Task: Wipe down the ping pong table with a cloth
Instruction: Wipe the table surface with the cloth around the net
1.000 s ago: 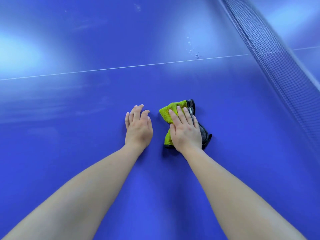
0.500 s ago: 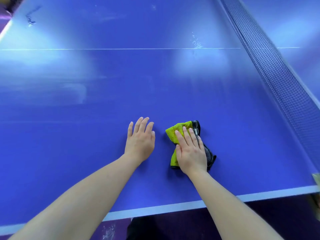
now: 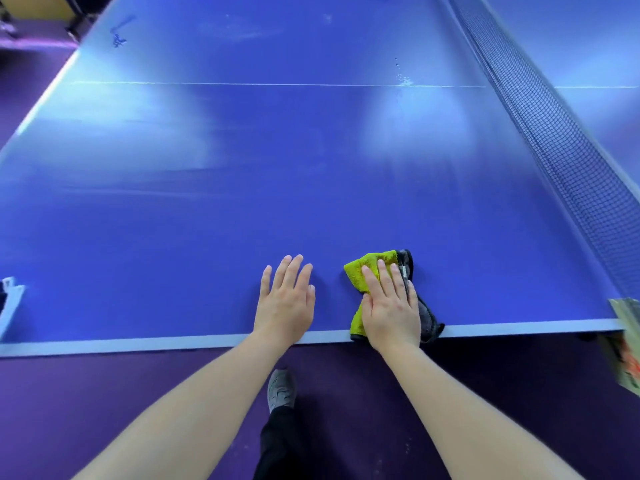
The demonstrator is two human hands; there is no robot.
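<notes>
Two bare forearms reach over the purple floor point(image 3: 104, 393), where a grey shoe point(image 3: 281, 389) stands nearer than the cloth and to its left; the cloth point(image 3: 363, 271), yellow-green with a dark grey side, lies on the ping pong table point(image 3: 207, 220), its near end reaching over the white edge strip point(image 3: 138, 344); the right hand point(image 3: 391, 306) presses flat on it, fingers straight and together, curled round nothing; the left hand point(image 3: 285, 303) rests flat on bare blue top just left of the cloth, fingers straight, slightly spread; beyond the cloth the top lies open up to a thin white line point(image 3: 242, 84), small droplets point(image 3: 403, 79) beside it; right of the cloth the net point(image 3: 571, 168) runs away, its clamp point(image 3: 625, 313) at the edge strip.
</notes>
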